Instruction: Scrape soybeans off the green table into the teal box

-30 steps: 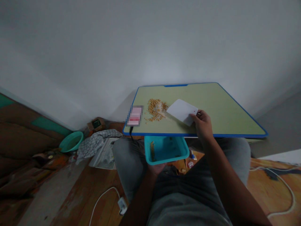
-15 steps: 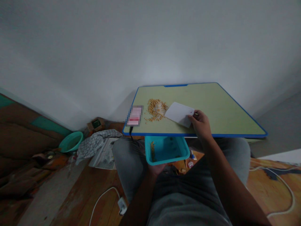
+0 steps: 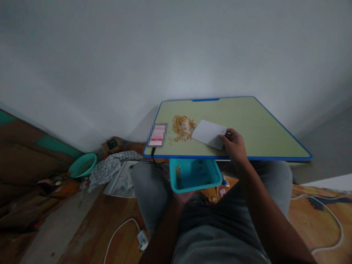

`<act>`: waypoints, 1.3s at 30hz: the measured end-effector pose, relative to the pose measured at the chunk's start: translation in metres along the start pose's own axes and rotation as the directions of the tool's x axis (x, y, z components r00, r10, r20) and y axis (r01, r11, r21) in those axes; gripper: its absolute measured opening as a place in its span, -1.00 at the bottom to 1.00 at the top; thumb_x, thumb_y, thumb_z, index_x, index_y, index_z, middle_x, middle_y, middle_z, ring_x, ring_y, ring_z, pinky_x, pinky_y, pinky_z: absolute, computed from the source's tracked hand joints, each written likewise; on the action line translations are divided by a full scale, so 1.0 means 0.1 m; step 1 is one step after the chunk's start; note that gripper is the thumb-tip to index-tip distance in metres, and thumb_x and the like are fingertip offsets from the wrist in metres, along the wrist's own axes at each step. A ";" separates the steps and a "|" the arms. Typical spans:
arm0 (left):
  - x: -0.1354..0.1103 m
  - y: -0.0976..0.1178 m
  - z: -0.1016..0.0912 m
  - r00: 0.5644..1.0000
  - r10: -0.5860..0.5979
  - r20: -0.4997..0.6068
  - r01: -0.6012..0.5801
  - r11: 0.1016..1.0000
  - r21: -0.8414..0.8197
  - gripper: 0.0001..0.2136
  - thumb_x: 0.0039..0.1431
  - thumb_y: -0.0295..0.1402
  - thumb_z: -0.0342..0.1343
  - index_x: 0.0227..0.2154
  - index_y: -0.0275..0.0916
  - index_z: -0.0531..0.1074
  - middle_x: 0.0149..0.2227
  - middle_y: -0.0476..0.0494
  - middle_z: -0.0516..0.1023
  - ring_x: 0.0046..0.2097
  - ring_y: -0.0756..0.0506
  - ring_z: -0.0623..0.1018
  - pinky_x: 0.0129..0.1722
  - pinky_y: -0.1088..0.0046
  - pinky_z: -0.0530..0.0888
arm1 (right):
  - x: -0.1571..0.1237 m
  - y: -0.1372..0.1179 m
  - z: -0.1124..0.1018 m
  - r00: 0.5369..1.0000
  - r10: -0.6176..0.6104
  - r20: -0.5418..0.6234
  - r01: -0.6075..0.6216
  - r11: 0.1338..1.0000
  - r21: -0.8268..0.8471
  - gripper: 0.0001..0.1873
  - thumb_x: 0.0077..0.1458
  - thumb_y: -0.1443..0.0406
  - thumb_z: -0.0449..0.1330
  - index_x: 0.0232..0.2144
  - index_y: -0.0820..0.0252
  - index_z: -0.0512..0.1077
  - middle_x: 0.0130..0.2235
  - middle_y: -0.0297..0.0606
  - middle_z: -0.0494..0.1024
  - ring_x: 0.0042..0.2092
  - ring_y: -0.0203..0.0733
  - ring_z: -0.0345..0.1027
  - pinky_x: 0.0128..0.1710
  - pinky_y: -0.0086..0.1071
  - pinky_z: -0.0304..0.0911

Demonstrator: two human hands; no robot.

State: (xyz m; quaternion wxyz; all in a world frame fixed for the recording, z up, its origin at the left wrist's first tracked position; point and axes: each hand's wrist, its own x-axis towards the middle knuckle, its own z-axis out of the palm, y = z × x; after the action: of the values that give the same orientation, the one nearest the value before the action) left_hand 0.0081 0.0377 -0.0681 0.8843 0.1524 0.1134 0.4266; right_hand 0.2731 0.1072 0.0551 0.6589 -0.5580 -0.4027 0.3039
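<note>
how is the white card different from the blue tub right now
The white card is a thin flat sheet, while the blue tub is a hollow, open-topped box. The right hand pinches the card near its right corner; the left hand, partly hidden, supports the tub from below. The card is over the table, while the tub sits lower, by its near edge. Both have rounded corners.

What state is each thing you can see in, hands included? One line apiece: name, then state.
Beans: loose, scattered on the table
White card: held at one end
Right hand: closed on the white card
Turquoise tub: uncovered, some beans inside
Left hand: under the turquoise tub, partly hidden
Checked cloth: crumpled
Green basin: uncovered
Pink item: pixelated, state unclear
</note>
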 end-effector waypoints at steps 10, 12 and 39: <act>-0.04 -0.01 -0.06 0.999 -0.008 -0.031 0.008 1.000 -0.003 -0.22 0.44 0.23 -0.23 0.41 -0.22 0.43 0.54 -0.32 0.28 0.64 -0.33 0.00 0.59 -0.03 -0.24 | -0.01 -0.07 0.02 0.999 0.045 0.005 -0.045 0.999 0.028 -0.58 -0.10 0.04 0.42 -0.22 0.01 0.41 -0.36 -0.31 0.63 -0.39 -0.09 0.48 -0.42 -0.29 0.34; -0.04 -0.02 -0.07 1.000 -0.014 -0.027 0.014 1.000 0.002 -0.17 0.43 0.26 -0.26 0.44 -0.24 0.39 0.56 -0.34 0.21 0.65 -0.33 -0.08 0.59 -0.04 -0.26 | -0.01 -0.06 0.03 0.999 0.047 0.006 -0.047 0.999 0.019 -0.57 -0.10 0.04 0.42 -0.22 0.01 0.40 -0.36 -0.31 0.63 -0.39 -0.09 0.48 -0.43 -0.30 0.32; 0.00 0.06 0.24 0.994 -0.036 -0.104 0.035 0.999 -0.009 -0.25 0.50 0.13 -0.33 0.17 -0.25 0.66 0.27 -0.36 0.64 0.49 -0.44 0.39 0.58 -0.24 -0.09 | 0.07 0.04 0.05 0.994 -0.011 0.109 0.013 1.000 -0.016 -0.59 0.00 0.03 0.40 -0.19 0.07 0.42 -0.31 -0.23 0.70 -0.37 -0.14 0.52 -0.39 -0.35 0.35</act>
State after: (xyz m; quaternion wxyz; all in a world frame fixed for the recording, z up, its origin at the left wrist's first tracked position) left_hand 0.0115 0.0367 -0.0436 0.8851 0.1247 0.1603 0.4186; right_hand 0.2725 0.1164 0.0528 0.6330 -0.5437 -0.4439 0.3266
